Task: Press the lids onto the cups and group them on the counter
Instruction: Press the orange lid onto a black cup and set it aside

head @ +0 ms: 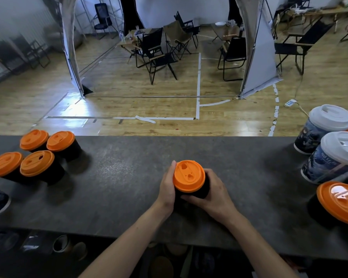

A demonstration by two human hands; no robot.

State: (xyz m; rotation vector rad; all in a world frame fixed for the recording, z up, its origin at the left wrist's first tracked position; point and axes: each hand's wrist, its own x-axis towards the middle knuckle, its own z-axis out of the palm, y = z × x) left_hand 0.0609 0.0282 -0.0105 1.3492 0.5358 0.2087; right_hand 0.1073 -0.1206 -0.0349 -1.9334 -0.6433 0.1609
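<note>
The cup (pixel 206 187), black with an orange lid (pixel 188 176), stands in the middle of the worktop (pixel 119 177), near its front edge. Both hands have hold of it. The left hand (pixel 166 189) lies against its left side with fingers reaching up to the lid's rim, and the right hand (pixel 215 197) is wrapped round the body from the right and front. The lid looks level and seated, though I cannot tell if it is fully snapped down.

To the far left, four cups (pixel 37 163) with orange lids stand close together as a group, so that part looks done. The held cup is well apart from them and probably joins them next.

At the right end two white-lidded cups (pixel 342 147) stand together, with a lone cup (pixel 340 201) under an orange lid nearer the front. Another orange lid shows at the frame's edge behind them. These appear lidded, but the orange ones are not yet with the left group.
</note>
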